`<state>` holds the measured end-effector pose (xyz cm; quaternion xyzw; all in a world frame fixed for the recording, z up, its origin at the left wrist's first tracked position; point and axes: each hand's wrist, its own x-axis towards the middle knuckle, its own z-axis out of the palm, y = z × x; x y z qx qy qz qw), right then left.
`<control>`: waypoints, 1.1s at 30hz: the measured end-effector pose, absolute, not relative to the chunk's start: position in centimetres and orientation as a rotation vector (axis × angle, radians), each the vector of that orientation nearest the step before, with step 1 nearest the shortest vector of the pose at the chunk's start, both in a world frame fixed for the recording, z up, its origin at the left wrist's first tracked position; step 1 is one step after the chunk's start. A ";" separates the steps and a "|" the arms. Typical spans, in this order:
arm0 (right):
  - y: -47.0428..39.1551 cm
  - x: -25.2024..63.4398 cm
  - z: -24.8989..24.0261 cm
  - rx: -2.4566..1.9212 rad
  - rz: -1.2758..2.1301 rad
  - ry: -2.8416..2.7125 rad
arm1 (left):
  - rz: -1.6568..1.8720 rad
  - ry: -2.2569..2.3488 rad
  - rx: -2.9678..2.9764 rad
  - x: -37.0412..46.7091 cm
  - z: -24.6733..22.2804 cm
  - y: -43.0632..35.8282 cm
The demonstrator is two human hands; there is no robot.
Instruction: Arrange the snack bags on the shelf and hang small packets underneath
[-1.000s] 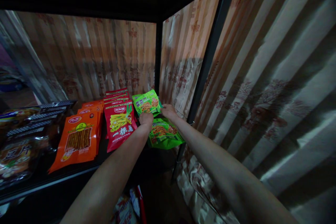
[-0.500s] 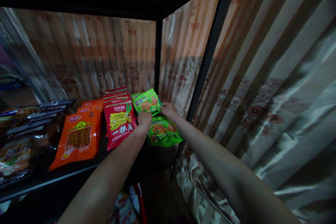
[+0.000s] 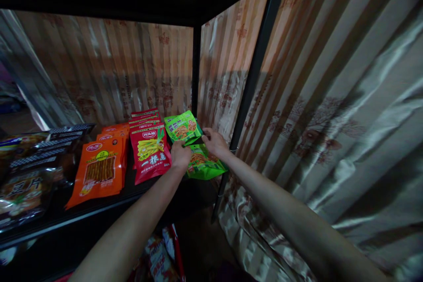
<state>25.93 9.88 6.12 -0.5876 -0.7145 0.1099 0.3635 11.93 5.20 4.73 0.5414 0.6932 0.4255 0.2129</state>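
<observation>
An upper green snack bag (image 3: 182,127) lies at the right end of the shelf, near the corner post. My left hand (image 3: 181,154) is closed at its lower left edge. At its right edge is my right hand (image 3: 214,142), fingers bent and thumb towards the bag; a dark gap shows between its fingertips and the bag. A second green bag (image 3: 205,165) lies in front, below both hands, partly covered by them. Red snack bags (image 3: 150,152) overlap in a row just left of my left hand.
Orange bags (image 3: 101,169) and dark clear-front packs (image 3: 28,189) lie further left on the black shelf (image 3: 82,212). A black post (image 3: 253,75) and a curtain (image 3: 317,97) bound the right side. More packets (image 3: 160,260) sit on a lower level.
My right hand has opened slightly and shifted off the upper green bag's right edge. My left hand stays at that bag's lower edge. The view has shifted slightly.
</observation>
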 end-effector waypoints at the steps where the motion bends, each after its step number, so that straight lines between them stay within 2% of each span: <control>1: 9.0 26.3 6.0 -1.488 0.263 -1.860 | 1.196 1.910 1.526 12.0 4.9 4.0; 8: 3.3 28.3 4.5 -1.562 0.220 -2.029 | 1.086 1.744 1.927 12.8 4.1 -3.3; 16: 0.7 28.5 3.4 -1.594 0.251 -1.913 | 1.003 1.784 1.836 12.8 3.2 -4.2; 25: -0.4 28.1 2.6 -1.690 0.688 -1.397 | 1.048 1.738 1.675 12.2 3.4 -4.9; 33: -0.8 27.4 0.5 -1.481 0.832 -1.154 | 1.140 1.723 1.658 11.6 3.3 -5.9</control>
